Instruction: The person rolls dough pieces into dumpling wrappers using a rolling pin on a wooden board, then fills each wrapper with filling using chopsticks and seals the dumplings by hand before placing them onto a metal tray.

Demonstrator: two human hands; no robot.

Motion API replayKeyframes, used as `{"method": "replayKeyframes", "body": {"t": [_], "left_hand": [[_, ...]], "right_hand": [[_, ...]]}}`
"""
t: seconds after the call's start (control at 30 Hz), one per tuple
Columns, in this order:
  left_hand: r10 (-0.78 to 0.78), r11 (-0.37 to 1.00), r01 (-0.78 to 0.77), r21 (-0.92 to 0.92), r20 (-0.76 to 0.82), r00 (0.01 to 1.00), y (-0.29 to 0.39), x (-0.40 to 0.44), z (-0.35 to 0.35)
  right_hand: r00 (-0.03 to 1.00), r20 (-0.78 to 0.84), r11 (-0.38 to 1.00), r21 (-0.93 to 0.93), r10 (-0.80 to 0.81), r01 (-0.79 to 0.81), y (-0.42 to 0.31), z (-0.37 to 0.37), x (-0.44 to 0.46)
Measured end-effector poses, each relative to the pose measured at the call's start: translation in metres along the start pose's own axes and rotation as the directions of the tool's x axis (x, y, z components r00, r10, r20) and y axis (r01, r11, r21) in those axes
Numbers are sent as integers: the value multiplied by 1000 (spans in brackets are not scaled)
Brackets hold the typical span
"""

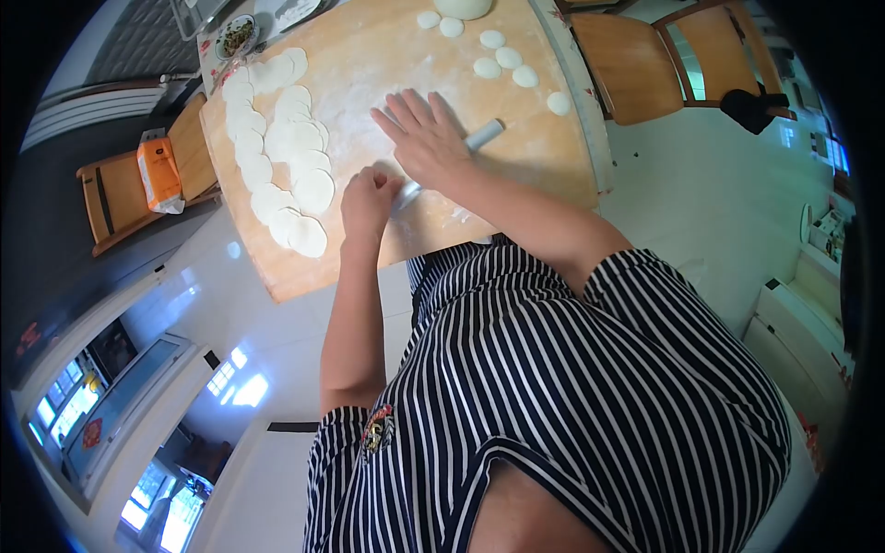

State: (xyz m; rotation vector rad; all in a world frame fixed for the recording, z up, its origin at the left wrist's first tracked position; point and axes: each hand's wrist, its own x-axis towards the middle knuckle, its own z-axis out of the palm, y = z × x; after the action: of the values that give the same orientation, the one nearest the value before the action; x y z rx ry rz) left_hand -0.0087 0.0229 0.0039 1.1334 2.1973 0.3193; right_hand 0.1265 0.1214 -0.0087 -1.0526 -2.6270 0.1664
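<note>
Right now, the right hand [426, 143] lies flat across the rolling pin [484, 135], palm down, fingers spread and pointing away from the body. Its grip is wide, nothing clasped, with the pin running under the palm and showing at both ends. The forearm comes in on a slant from the right elbow, which is bent outward.

Over to the left hand [371, 195]: it sits just beside the pin's near end, fingers curled in, forearm rising almost straight. That grip looks narrow, but whether it pinches any dough, I cannot tell; the hand itself hides it.

And here's the risk: those curled fingertips are so close to the pin that a roll towards them could nip them. Lopsided pressure from the one flat palm could leave dough thick on one side, too.

Left across the floured wooden board [359, 64], thin dough rounds [313, 191] overlap in two rough columns; too little flour between them, and they could stick and tear when lifted. Far right, small dough pieces [507, 58] sit mostly apart, near a larger lump of dough [464, 7] at the far edge; left bare, they might dry and crack. Beyond the board's far-left corner stands a bowl [237, 37] of chopped food.
</note>
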Motion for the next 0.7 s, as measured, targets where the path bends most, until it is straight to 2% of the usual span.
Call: {"method": "replayKeyframes", "body": {"t": [0.07, 0.13, 0.17, 0.23, 0.27, 0.33, 0.37, 0.4, 0.47, 0.5, 0.53, 0.6, 0.67, 0.7], "left_hand": [[143, 986, -143, 91, 1, 990, -2, 8, 0], [149, 986, -147, 76, -19, 989, -13, 3, 2], [59, 998, -60, -2, -66, 996, -19, -4, 2], [-118, 984, 100, -146, -118, 986, -25, -21, 6], [-117, 984, 99, -151, -116, 986, -28, -23, 6], [-143, 828, 229, -512, 202, 969, -41, -28, 2], [-101, 870, 145, -471, 117, 988, -43, -25, 4], [-107, 871, 148, -469, 113, 988, -44, -19, 5], [-20, 999, 19, -44, -22, 1000, -18, -8, -7], [60, 998, -58, 22, -74, 995, -17, -2, -5], [54, 998, -53, 20, -75, 996, -18, 0, -5], [160, 986, -154, 69, -96, 982, -22, 3, -5], [129, 990, -123, 67, -86, 988, -27, -8, -8], [-24, 997, 14, -79, -116, 993, -35, -15, -4]], "right_hand": [[999, 0, 999, 10, 39, -39, -1, 4, -2], [999, 49, 995, 97, -6, 1, 0, -13, -28], [999, 51, 996, 94, -3, -2, 0, -18, -47], [989, 80, 985, 132, -121, 110, 4, -22, -80], [989, 83, 986, 128, -121, 110, 6, -25, -78], [990, 76, 993, 39, -118, 116, 2, -29, -75], [992, 71, 994, 44, -101, 98, 0, -21, -63], [992, 69, 994, 51, -105, 101, -2, -12, -48], [996, 4, 996, -14, -84, 84, -6, -2, -15], [996, 7, 996, -11, -87, 87, -9, 3, -8], [999, -4, 998, 23, -50, 50, -11, 6, -2], [1000, -14, 998, 59, -18, 19, -13, 4, -8], [992, 95, 991, 115, -80, 69, -9, -17, -44], [992, 98, 991, 110, -82, 72, -6, -21, -62]]}}
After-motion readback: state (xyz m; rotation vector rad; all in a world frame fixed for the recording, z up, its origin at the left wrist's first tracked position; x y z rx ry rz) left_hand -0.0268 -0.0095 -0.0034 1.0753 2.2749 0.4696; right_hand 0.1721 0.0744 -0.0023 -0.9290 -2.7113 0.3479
